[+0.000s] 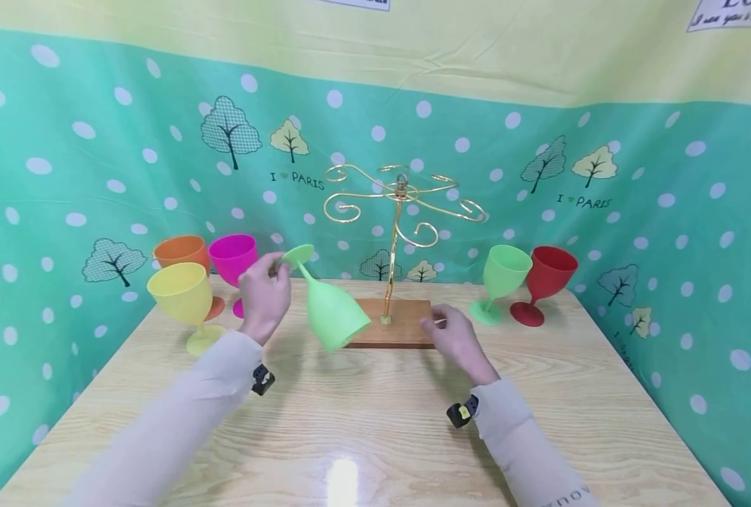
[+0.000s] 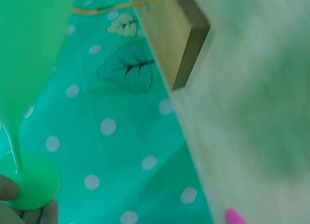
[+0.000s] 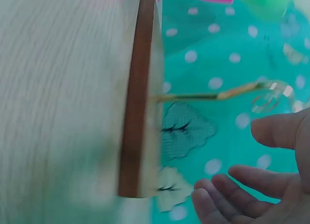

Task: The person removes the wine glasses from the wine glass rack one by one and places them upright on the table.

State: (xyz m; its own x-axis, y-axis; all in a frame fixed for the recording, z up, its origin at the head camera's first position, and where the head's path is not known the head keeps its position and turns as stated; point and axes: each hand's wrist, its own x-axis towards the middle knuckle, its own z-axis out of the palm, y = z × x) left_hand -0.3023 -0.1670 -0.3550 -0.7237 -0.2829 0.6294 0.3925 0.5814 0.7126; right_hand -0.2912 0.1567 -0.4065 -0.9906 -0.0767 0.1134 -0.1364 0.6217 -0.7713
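Observation:
In the head view my left hand [image 1: 265, 294] pinches the foot of a light green plastic goblet [image 1: 332, 313], which hangs tilted with its mouth down and to the right. The left wrist view shows thumb and fingers [image 2: 48, 213] on the round foot. Gold wire curls [image 1: 400, 190] top a thin post on a wooden base [image 1: 407, 324] behind the goblet. My right hand [image 1: 456, 336] is by the base's right end, holding nothing, its thumb and fingers apart in the right wrist view.
At left stand a yellow goblet [image 1: 180, 292], an orange goblet [image 1: 185, 248] and a magenta goblet [image 1: 233, 259]. A second green goblet [image 1: 505, 271] and a red goblet [image 1: 549, 271] stand at right. A dotted cloth [image 1: 160, 134] hangs behind and around the wooden table [image 1: 375, 422].

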